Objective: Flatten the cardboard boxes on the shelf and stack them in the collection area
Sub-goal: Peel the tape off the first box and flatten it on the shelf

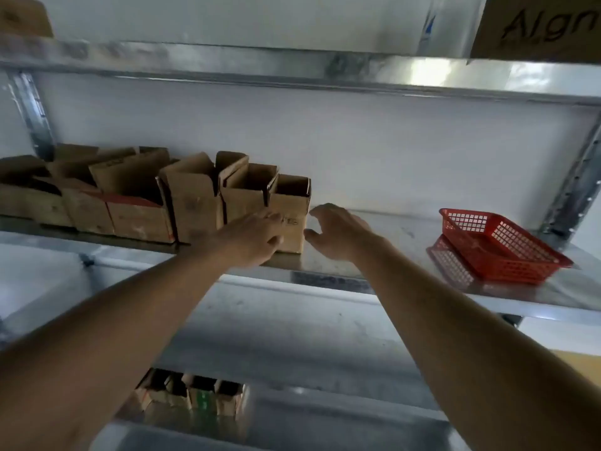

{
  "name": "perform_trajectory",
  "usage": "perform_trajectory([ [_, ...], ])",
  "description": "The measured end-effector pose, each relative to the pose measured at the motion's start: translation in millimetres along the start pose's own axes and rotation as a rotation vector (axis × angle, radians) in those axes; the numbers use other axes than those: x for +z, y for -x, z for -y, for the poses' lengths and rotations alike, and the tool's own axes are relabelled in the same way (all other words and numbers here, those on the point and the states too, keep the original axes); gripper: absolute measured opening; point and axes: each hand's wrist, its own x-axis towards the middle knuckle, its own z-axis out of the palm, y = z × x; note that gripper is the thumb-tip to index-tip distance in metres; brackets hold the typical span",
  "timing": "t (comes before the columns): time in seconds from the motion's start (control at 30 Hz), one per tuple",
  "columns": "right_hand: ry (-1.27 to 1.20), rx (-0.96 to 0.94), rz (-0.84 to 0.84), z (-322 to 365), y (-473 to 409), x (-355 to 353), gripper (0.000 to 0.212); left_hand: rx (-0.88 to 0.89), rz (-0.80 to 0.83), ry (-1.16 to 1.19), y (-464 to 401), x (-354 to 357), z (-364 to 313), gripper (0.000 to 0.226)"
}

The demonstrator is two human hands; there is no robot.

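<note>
Rightmost cardboard box (289,213) upright and open-topped at the right end of the row on the metal shelf (374,265), between both hands. Left hand (257,237) against its near face, fingers straight, nearer. Right hand (338,231) just right of it, fingers spread, gripping nothing. Long axis vertical.

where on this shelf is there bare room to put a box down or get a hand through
The widest bare patch on the metal shelf lies between the rightmost cardboard box and the red basket; the right hand hovers at its left end. The left hand is at that box's front. Left of it the row of open boxes is packed tight, with no gaps.
</note>
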Motion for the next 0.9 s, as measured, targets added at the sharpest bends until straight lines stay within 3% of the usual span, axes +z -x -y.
perform_trajectory([
  [0.17,0.040,0.020,-0.058,8.3,-36.8,12.0,0.052,0.029,-0.014,-0.085,-18.3,15.5,29.2,0.045],
  [0.33,0.094,-0.073,-0.211,16.0,-62.4,25.6,0.077,0.043,-0.079,-0.093,-26.6,27.9,50.2,0.031],
  [0.4,0.162,-0.095,-0.235,15.9,-72.6,32.8,0.064,0.009,-0.055,-0.104,-27.7,32.1,55.6,0.032],
  [0.53,0.245,-0.108,-0.292,9.1,-81.8,29.4,0.015,-0.013,-0.014,-0.078,-31.1,34.7,59.0,0.035],
  [0.63,0.320,-0.074,-0.223,0.5,-80.0,21.1,0.011,0.028,-0.021,-0.049,-34.7,38.3,54.7,0.040],
  [0.9,0.200,0.012,-0.075,-51.0,-55.8,-2.5,0.043,0.004,0.083,0.017,-57.1,63.1,21.5,0.044],
])
